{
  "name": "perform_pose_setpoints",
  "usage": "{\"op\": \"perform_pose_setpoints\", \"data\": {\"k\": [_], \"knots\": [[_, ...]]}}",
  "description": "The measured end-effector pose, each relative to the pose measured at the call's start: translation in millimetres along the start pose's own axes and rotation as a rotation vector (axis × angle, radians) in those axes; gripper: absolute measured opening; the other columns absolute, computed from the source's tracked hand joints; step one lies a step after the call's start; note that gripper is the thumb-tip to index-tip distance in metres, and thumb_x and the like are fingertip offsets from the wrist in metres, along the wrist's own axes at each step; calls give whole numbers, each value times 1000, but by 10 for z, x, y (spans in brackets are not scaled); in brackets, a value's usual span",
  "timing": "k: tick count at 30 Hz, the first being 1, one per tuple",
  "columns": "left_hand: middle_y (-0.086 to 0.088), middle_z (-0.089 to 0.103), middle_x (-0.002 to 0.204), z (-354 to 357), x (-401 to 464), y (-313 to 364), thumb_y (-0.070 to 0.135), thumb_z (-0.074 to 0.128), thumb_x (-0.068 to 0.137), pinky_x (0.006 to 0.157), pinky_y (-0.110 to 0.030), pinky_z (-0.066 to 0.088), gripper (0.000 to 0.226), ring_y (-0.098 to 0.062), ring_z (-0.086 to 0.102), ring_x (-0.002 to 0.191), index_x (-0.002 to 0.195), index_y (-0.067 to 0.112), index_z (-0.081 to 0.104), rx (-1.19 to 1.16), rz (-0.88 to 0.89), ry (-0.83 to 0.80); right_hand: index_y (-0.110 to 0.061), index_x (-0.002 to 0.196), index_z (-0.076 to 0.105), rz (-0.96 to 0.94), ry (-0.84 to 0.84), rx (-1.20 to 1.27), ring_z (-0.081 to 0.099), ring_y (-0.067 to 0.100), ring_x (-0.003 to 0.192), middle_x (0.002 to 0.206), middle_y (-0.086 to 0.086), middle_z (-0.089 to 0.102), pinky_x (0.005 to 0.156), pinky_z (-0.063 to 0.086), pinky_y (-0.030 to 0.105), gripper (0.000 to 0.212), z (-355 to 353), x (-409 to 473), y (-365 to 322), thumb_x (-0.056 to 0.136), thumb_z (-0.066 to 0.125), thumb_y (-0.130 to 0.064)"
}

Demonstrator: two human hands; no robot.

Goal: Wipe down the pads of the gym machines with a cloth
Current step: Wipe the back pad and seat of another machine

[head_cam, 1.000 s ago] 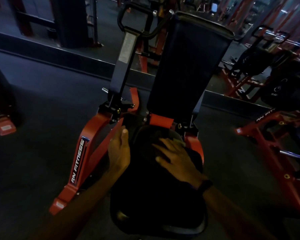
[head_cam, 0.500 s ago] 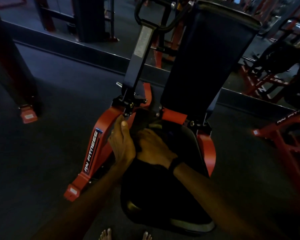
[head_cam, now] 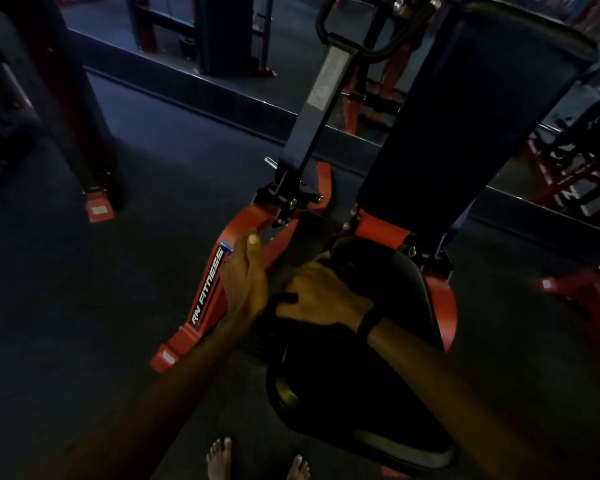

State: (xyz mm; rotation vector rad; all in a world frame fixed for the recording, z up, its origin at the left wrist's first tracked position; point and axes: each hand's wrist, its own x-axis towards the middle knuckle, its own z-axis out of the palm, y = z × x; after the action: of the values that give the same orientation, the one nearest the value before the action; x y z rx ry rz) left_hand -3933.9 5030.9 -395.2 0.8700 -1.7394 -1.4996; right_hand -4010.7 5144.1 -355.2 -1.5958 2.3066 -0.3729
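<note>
1. Fingers: those of the right hand (head_cam: 321, 299) are curled down over a dark cloth (head_cam: 305, 244) at the far left corner of the seat pad (head_cam: 388, 341); the cloth is judged to be bunched under the palm, though the dim light blurs its edges. The left hand (head_cam: 245, 275) is laid along the left edge of the seat with fingers straight and close together, thumb up; nothing is gripped by it.
2. Location of task items: the cloth is seen between the two hands, with a dark flap rising toward the hinge. The seat pad lies near; the back pad (head_cam: 471, 109) stands tilted beyond it, on the far right.
3. Step in hand (judged): the seat's far corner, by the hinge, is being wiped.
4. Technique advised: the cloth should be flattened under the palm, not balled; overlapping strokes should be drawn from the hinge toward the near edge; the seam and side rims should be followed; the left hand is best kept as a brace.
5. Risk: cloth or fingertips could be caught in the red frame (head_cam: 208, 289) bracket beside the hinge.
6. Surface: dark, smooth upholstery with a faint sheen at the near rim; wetness cannot be told.
7. Room: dark floor (head_cam: 136, 271), dim light, a low dark kerb beyond the machine, further red-framed machines on the far right, a dark post on the left. Bare toes (head_cam: 219, 459) are seen at the near edge.
</note>
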Motion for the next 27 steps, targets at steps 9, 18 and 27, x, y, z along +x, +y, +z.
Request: {"op": "perform_pose_setpoints", "data": {"k": [9, 18, 27], "knots": [[-3, 69, 106, 41, -93, 26, 40, 31, 108, 94, -40, 51, 42, -8, 63, 97, 124, 18, 63, 90, 147, -85, -26, 121, 70, 471, 28, -123, 59, 31, 120, 132, 8, 64, 94, 44, 33, 37, -302, 619, 1048, 96, 57, -49], [6, 55, 142, 401, 51, 44, 68, 21, 97, 115, -51, 34, 66, -15, 48, 134, 143, 31, 49, 237, 236, -509, -32, 150, 44, 609, 198, 18, 40, 28, 141, 154, 1, 45, 118, 28, 45, 61, -293, -121, 1461, 98, 46, -63], [14, 10, 167, 549, -54, -52, 65, 17, 96, 122, -51, 2, 66, -19, 11, 153, 158, 41, 17, 424, 98, -703, -33, 143, 48, 857, 317, 113, 39, 33, 140, 152, 6, 44, 112, 33, 54, 60, -237, -477, 1688, 94, 47, -67]]}}
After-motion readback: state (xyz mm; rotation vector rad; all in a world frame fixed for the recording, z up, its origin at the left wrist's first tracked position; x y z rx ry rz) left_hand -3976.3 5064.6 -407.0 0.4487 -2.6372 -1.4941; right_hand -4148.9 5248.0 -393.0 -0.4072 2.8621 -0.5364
